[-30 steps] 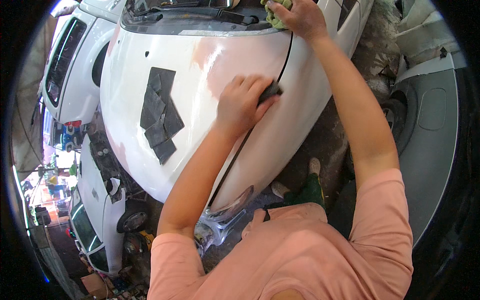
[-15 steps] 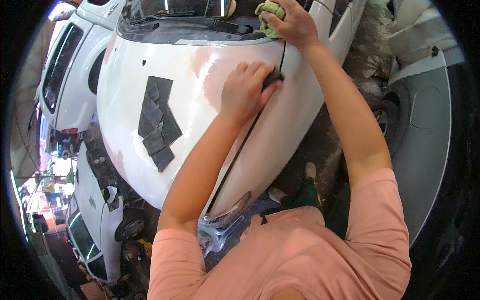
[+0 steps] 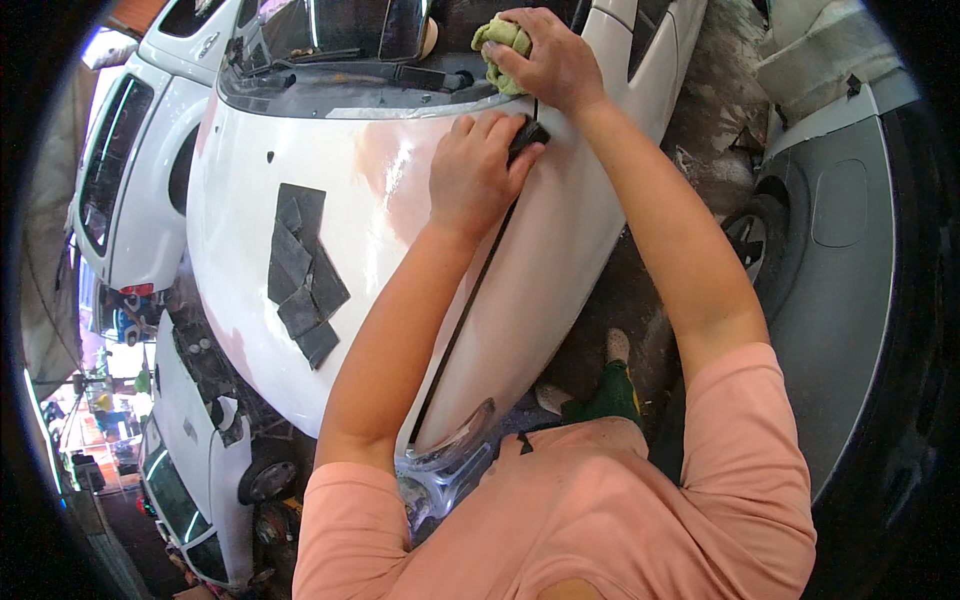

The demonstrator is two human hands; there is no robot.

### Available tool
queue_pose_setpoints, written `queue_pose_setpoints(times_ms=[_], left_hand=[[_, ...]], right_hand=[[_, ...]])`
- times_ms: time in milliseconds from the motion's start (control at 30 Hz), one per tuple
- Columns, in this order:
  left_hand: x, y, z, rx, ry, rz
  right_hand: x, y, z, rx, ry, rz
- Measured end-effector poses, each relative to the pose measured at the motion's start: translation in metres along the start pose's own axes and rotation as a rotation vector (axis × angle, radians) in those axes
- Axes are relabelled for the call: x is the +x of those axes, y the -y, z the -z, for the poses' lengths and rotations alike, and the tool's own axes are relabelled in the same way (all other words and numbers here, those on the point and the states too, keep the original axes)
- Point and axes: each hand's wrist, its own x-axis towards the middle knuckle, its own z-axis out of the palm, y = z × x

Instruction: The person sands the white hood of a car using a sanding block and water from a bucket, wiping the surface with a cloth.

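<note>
A white car hood (image 3: 345,160) with pinkish patches lies in front of me. My left hand (image 3: 472,172) is closed around a small black block (image 3: 528,138), pressed at the seam between the hood and the fender (image 3: 560,220), close to the hood's rear corner. Farther up, at the windshield's lower corner, my right hand (image 3: 556,66) grips a crumpled light-green cloth (image 3: 503,50). Several overlapping dark grey sheets, which look like sandpaper (image 3: 305,270), rest on the hood to the left of my left forearm.
A wiper arm (image 3: 430,77) lies along the windshield base. On the right stands a grey vehicle (image 3: 835,290). Two more white cars, one behind the hood (image 3: 165,180) and one nearer (image 3: 200,440), are at the left. The headlight (image 3: 460,430) is by my body.
My left hand has slid the black block along the seam toward the windshield. The right hand keeps the cloth near the windshield corner. The whole view has shifted slightly.
</note>
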Motion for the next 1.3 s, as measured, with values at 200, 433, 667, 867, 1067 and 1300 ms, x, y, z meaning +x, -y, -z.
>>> queue_pose_setpoints(times_ms=[200,433,667,867,1067,1300], left_hand=[[-0.118,-0.017,0.032,-0.001,0.026,0.112],[-0.018,-0.01,0.004,0.04,-0.039,0.102],[-0.149,-0.017,0.033,0.048,-0.013,0.162],[-0.059,-0.02,0.019,0.009,-0.003,0.146],[-0.035,-0.02,0.004,0.046,-0.052,0.101],[-0.158,-0.032,0.07,-0.124,-0.096,0.261]], right_hand=[[-0.004,-0.019,0.018,0.055,0.014,0.009],[-0.001,0.001,0.007,0.059,0.034,0.022],[-0.004,-0.018,0.015,0.042,-0.004,0.04],[-0.007,-0.011,0.011,0.073,-0.017,0.009],[0.003,0.003,0.026,0.458,0.018,-0.327],[-0.044,0.042,0.053,0.1,0.091,0.015]])
